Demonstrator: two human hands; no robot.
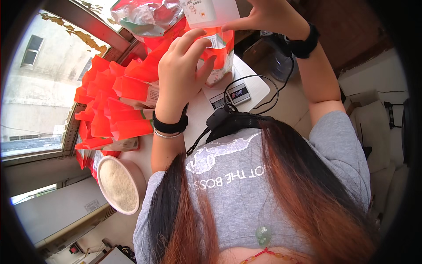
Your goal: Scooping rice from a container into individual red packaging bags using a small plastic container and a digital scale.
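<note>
Up at the top edge, a translucent white plastic container (pixel 210 14) with printing is tilted over an open red-and-white bag (pixel 222 61). My right hand (pixel 274 20) has its thumb against the container's lower edge; its other fingers run out of the picture. Beside the bag's left side is my left hand (pixel 182 66), its fingers curled around the bag's upper edge. The bag stands on a white electronic scale (pixel 252 86) with a button panel. What is inside the bag is hidden from here.
Several red bags (pixel 127 83) crowd the left of the table by the window. A large silver-and-red bag (pixel 149 15) stands behind. A round tub (pixel 118 185) of pale grains sits at lower left. A black cable (pixel 277 94) loops over the scale's right side.
</note>
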